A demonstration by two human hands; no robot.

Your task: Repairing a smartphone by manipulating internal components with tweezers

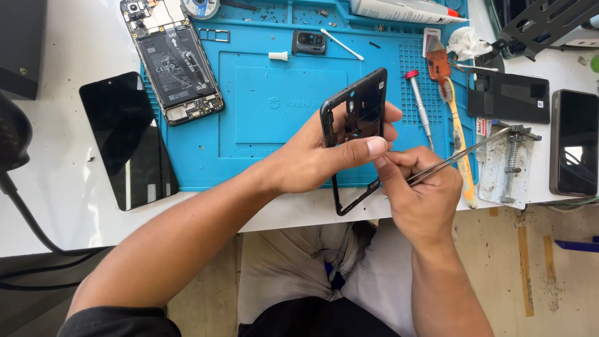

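My left hand (315, 153) grips a black phone frame (355, 106), an empty rim tilted upright above the front edge of the blue work mat (274, 112). My right hand (417, 190) pinches metal tweezers (465, 150), their tips pointing at the frame's right edge near my left thumb. The tweezers' rear end sticks out to the right over the bench.
An opened phone (175, 62) with bare battery lies at the mat's top left, a black screen panel (128, 140) beside it. A red-capped screwdriver (419, 106), toothbrush (458, 137), black back cover (508, 97), a second phone (574, 143) and a small metal clamp (511, 162) lie on the right.
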